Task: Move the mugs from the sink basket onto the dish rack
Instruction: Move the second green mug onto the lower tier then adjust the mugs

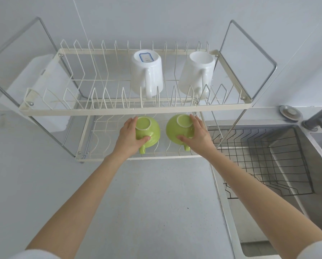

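Grey countertop fills the frame from the six o'clock edge up the middle, and on it stands a cream wire dish rack with two tiers, its chrome frame reaching up to ten and two o'clock. Over at four o'clock sits the steel sink, and inside it the dark wire sink basket, nothing visible in it. A tap pokes in at three o'clock, with a round metal cap just beside it. A white board leans behind the rack at nine o'clock.

Up on the top tier, two white mugs, both upside down! The left white mug at twelve o'clock shows a blue-edged label on its base; the right white mug sits near it at one o'clock, handles facing the camera.

Down on the lower tier, two green mugs, both upside down, side by side but apart. The left hand is wrapped around the left green mug, thumb near the handle, fingers over the base rim. The right hand grips the right green mug the same way, thumb across its front wall. Both handles point toward six o'clock, poking through the wires.
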Action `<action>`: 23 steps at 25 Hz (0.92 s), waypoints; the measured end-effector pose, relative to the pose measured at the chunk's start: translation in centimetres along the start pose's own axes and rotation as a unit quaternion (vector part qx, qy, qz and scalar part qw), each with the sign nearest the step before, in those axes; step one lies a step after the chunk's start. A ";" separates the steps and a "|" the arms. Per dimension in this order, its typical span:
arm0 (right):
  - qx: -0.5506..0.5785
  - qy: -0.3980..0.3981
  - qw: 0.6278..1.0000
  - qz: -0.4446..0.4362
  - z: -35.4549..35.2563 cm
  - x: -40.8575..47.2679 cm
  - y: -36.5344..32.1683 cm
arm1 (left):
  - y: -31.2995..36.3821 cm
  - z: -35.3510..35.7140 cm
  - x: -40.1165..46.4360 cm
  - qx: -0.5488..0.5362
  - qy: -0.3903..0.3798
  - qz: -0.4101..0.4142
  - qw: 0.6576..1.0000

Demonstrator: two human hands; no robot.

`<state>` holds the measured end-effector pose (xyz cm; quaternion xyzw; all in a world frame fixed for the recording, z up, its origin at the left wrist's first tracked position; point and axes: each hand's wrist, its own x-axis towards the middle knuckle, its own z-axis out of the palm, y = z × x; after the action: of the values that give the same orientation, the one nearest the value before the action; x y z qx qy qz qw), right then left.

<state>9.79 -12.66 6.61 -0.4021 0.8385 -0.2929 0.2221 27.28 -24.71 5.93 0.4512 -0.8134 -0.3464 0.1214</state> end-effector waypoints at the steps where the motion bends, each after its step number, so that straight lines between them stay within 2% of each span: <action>1: 0.003 0.000 1.000 -0.002 -0.1 0.0 0.1 | 0.1 0.1 0.0 0.001 0.000 0.001 1.000; 23: 0.006 0.006 0.999 -0.031 -0.1 -0.9 1.0 | 1.0 1.2 -0.6 0.013 0.003 0.006 1.000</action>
<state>9.69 -11.40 6.16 -0.4245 0.8252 -0.3074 0.2105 26.37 -23.32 5.80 0.4489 -0.8202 -0.3337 0.1197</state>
